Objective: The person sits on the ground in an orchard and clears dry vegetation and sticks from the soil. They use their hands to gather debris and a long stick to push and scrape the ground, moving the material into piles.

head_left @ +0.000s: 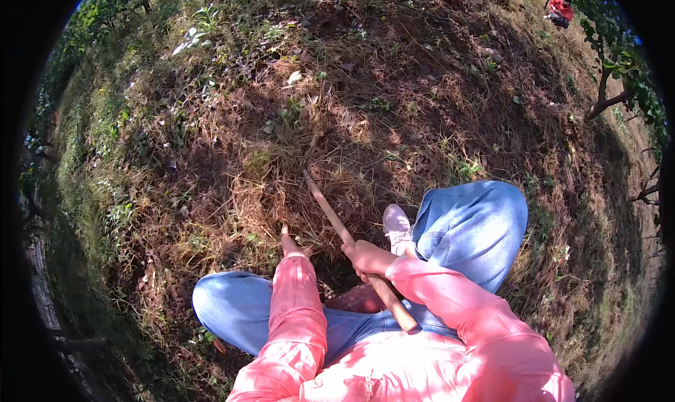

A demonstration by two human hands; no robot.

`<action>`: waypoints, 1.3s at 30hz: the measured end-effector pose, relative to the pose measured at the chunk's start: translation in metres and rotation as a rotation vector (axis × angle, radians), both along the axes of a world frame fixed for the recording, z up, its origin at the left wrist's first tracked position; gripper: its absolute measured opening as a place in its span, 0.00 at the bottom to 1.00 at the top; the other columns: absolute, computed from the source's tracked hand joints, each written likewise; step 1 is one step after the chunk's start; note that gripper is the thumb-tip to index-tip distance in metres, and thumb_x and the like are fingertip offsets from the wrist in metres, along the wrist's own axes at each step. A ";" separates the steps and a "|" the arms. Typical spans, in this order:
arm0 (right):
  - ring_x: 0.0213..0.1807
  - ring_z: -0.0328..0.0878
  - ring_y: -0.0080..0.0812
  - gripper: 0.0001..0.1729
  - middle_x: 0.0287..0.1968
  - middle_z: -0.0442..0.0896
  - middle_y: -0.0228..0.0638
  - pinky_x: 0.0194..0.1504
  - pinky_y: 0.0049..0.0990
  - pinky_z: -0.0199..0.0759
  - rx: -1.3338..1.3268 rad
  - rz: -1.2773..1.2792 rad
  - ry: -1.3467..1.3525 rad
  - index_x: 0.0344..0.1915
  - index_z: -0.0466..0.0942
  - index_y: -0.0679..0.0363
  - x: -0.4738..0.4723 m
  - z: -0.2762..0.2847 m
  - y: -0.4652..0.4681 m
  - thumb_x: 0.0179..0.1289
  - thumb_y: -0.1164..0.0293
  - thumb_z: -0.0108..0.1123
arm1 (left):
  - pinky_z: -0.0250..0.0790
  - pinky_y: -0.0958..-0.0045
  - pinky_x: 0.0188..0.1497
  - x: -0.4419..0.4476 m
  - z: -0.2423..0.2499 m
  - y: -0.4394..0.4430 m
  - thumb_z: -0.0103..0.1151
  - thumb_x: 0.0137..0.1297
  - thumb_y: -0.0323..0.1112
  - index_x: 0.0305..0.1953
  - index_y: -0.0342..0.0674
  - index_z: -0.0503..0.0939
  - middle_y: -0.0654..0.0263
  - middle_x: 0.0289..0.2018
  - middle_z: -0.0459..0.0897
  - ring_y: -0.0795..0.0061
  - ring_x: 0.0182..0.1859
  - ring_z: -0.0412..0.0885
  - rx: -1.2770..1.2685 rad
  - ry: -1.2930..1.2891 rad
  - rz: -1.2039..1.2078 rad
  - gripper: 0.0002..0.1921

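Note:
My right hand [367, 258] is closed around a long wooden handle [391, 303], which slants from my lap up and left over the ground; what its far end carries is hidden in the grass. To the left of it, my left hand [289, 242] reaches down into dry cut grass [269, 201], its fingers mostly hidden, so I cannot tell whether it grips any. Both hands are between my bent knees in blue jeans. Under my seat shows part of a dark reddish object [358, 299].
My shoe [397, 225] rests on the ground right of the handle. Weeds and fallen leaves cover the slope around me. A tree branch [606, 104] hangs at the right, and a person in red [560, 11] is low down at the far upper right.

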State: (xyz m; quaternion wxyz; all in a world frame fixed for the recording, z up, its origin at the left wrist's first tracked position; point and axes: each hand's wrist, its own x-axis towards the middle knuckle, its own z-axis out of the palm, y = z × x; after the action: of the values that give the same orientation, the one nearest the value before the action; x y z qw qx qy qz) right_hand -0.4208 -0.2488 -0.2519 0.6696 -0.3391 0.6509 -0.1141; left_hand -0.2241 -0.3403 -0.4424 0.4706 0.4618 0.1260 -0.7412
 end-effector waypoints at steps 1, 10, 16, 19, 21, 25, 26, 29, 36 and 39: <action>0.10 0.68 0.31 0.29 0.11 0.69 0.36 0.14 0.32 0.62 -0.008 0.019 -0.008 0.18 0.68 0.65 -0.007 0.010 0.006 0.73 0.56 0.44 | 0.64 0.43 0.61 0.001 0.001 0.000 0.47 0.67 0.52 0.60 0.41 0.70 0.58 0.54 0.78 0.51 0.55 0.75 0.033 -0.055 -0.012 0.27; 0.12 0.70 0.29 0.20 0.14 0.72 0.35 0.19 0.32 0.66 -0.176 0.167 -0.168 0.17 0.66 0.65 -0.030 0.075 0.008 0.65 0.68 0.48 | 0.75 0.59 0.55 -0.038 0.073 -0.045 0.37 0.73 0.46 0.60 0.38 0.71 0.59 0.55 0.77 0.62 0.53 0.79 -0.344 -0.149 0.020 0.23; 0.15 0.73 0.34 0.19 0.18 0.76 0.39 0.19 0.35 0.65 -0.202 0.090 -0.001 0.34 0.71 0.73 -0.059 0.121 0.027 0.68 0.63 0.51 | 0.77 0.61 0.52 -0.052 0.090 -0.056 0.43 0.70 0.33 0.56 0.32 0.72 0.55 0.50 0.79 0.61 0.49 0.80 -0.440 -0.016 0.140 0.17; 0.15 0.71 0.28 0.17 0.18 0.73 0.34 0.18 0.32 0.65 -0.063 0.036 0.010 0.34 0.68 0.67 -0.090 0.148 0.034 0.67 0.62 0.53 | 0.73 0.59 0.56 -0.074 0.102 -0.058 0.47 0.68 0.29 0.53 0.31 0.74 0.55 0.51 0.80 0.60 0.51 0.79 -0.509 0.080 0.049 0.15; 0.14 0.69 0.24 0.17 0.18 0.71 0.31 0.16 0.28 0.63 -0.060 -0.017 -0.062 0.34 0.66 0.65 -0.121 0.172 0.044 0.67 0.61 0.54 | 0.71 0.60 0.59 -0.099 0.120 -0.070 0.47 0.68 0.28 0.54 0.32 0.74 0.56 0.51 0.80 0.62 0.53 0.78 -0.625 0.019 -0.114 0.15; 0.17 0.70 0.24 0.17 0.22 0.73 0.33 0.17 0.27 0.64 -0.201 -0.146 -0.038 0.36 0.65 0.66 -0.145 0.215 0.065 0.66 0.62 0.55 | 0.71 0.59 0.61 -0.172 0.158 -0.091 0.52 0.66 0.29 0.55 0.31 0.72 0.56 0.54 0.77 0.62 0.56 0.76 -0.744 0.180 -0.136 0.17; 0.18 0.71 0.25 0.17 0.22 0.74 0.34 0.18 0.27 0.64 -0.213 -0.136 0.028 0.36 0.66 0.66 -0.146 0.220 0.067 0.66 0.62 0.56 | 0.70 0.61 0.62 -0.186 0.165 -0.089 0.56 0.66 0.34 0.57 0.32 0.72 0.56 0.54 0.77 0.63 0.56 0.77 -0.990 0.310 -0.140 0.20; 0.21 0.73 0.26 0.18 0.23 0.75 0.35 0.22 0.29 0.67 -0.300 -0.127 0.077 0.35 0.67 0.66 -0.149 0.232 0.076 0.66 0.61 0.56 | 0.67 0.67 0.64 -0.211 0.183 -0.105 0.71 0.55 0.40 0.61 0.35 0.69 0.60 0.58 0.75 0.67 0.58 0.75 -1.163 0.350 -0.175 0.34; 0.19 0.69 0.19 0.17 0.22 0.72 0.29 0.19 0.23 0.64 -0.222 -0.106 0.028 0.34 0.67 0.63 -0.167 0.251 0.046 0.68 0.60 0.56 | 0.63 0.67 0.67 -0.223 0.188 -0.136 0.68 0.56 0.50 0.62 0.38 0.67 0.66 0.60 0.71 0.70 0.62 0.70 -1.175 0.203 -0.038 0.37; 0.16 0.64 0.17 0.14 0.21 0.70 0.26 0.16 0.20 0.61 -0.196 -0.148 0.111 0.31 0.66 0.60 -0.169 0.270 0.017 0.67 0.64 0.57 | 0.71 0.66 0.60 -0.236 0.188 -0.161 0.65 0.61 0.35 0.57 0.36 0.71 0.59 0.53 0.76 0.65 0.53 0.76 -1.126 0.419 0.029 0.24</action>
State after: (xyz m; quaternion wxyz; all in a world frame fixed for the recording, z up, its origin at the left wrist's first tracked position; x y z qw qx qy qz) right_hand -0.5895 -0.2319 0.0181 0.5857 -0.3599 0.6960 -0.2073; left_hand -0.4606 -0.5014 -0.2544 0.6179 -0.0162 -0.1897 -0.7628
